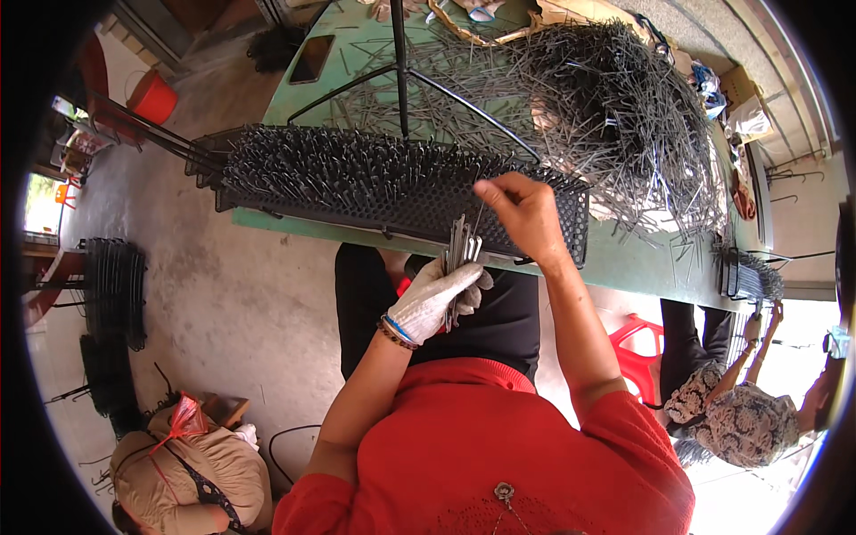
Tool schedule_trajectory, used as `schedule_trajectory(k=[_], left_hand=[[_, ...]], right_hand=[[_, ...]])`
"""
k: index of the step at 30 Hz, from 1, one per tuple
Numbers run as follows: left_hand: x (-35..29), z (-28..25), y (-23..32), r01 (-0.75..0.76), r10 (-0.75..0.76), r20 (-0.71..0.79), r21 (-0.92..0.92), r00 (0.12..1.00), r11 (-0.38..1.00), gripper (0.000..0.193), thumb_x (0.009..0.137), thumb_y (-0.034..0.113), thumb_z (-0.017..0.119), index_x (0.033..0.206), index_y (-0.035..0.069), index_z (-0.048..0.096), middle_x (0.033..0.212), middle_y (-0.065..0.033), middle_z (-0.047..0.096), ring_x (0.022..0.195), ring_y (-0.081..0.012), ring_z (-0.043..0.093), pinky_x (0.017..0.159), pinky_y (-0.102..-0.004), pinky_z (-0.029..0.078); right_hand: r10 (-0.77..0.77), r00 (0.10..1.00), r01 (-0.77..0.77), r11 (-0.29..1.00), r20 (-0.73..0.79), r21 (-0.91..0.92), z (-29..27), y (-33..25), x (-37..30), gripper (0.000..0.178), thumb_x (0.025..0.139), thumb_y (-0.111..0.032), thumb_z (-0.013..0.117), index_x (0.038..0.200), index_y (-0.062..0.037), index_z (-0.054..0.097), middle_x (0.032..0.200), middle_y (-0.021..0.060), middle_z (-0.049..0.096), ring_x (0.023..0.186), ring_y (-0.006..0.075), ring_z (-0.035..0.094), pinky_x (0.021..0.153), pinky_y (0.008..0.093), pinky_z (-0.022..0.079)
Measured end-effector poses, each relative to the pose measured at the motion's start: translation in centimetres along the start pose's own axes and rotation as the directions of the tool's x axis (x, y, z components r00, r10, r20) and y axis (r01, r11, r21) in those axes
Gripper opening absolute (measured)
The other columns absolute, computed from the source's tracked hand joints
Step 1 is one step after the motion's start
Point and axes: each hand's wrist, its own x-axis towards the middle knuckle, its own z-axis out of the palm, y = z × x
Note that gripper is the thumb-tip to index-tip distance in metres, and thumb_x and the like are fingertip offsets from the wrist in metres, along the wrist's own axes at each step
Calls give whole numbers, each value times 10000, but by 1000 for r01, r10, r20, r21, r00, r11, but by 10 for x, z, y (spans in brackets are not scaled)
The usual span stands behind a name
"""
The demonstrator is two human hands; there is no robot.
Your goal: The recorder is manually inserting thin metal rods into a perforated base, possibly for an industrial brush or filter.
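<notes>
Head view: bundle of thin grey metal rods point(461, 241) clamped in my white-gloved left hand point(434, 301), at near edge of black perforated rack point(437, 210). My bare right hand point(530, 216): thumb and forefinger together on single slender rod point(479, 218). Tangled grey rod heap point(620, 98) beyond, on green table point(642, 267).

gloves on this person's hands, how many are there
1: a white glove on the left hand, which holds a bundle of thin rods. The right hand is bare.

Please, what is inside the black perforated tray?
Many thin dark rods stand in the black perforated tray, densest at left. Bare holes show toward the right; those beneath the packed rods are covered.
</notes>
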Motion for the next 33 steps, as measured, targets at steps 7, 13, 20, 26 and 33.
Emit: schedule_trajectory(k=[7,13,20,26,33], left_hand=[[8,-16,-13,43,-45,-18,-93,999,995,190,964,209,555,959,29,611,834,-66,664,608,-68,587,492,-201,456],[8,-14,-10,41,-43,-13,-117,999,992,171,957,169,556,982,11,614,857,-80,674,618,-73,597,502,-207,480],[7,-14,-9,41,-43,-17,-110,999,993,184,951,163,563,950,-8,630,832,-78,675,615,-72,596,508,-202,485],[7,-14,-7,70,-73,-33,-69,997,995,201,949,192,571,937,4,642,802,-65,680,576,-76,598,485,-202,485],[6,-14,-8,60,-64,-46,-81,997,995,193,946,199,578,988,17,628,836,-86,694,629,-118,653,494,-217,507]], right_hand=[[-81,949,102,993,-305,55,3,-12,19,177,882,-181,697,881,-4,693,648,-12,593,546,47,465,496,221,388],[-378,848,365,925,-371,-108,18,-2,30,72,852,-55,694,911,-15,685,833,74,671,650,126,572,583,245,462],[-461,782,429,886,-419,-173,29,4,35,99,800,-40,729,886,-25,681,845,92,675,658,213,644,564,293,508],[-516,765,434,855,-385,-284,28,2,36,98,799,-41,735,882,-26,686,865,87,679,682,182,643,585,272,505],[-572,746,447,810,-342,-380,31,-3,38,123,758,-116,773,779,-54,669,713,56,636,585,241,625,502,337,487]])
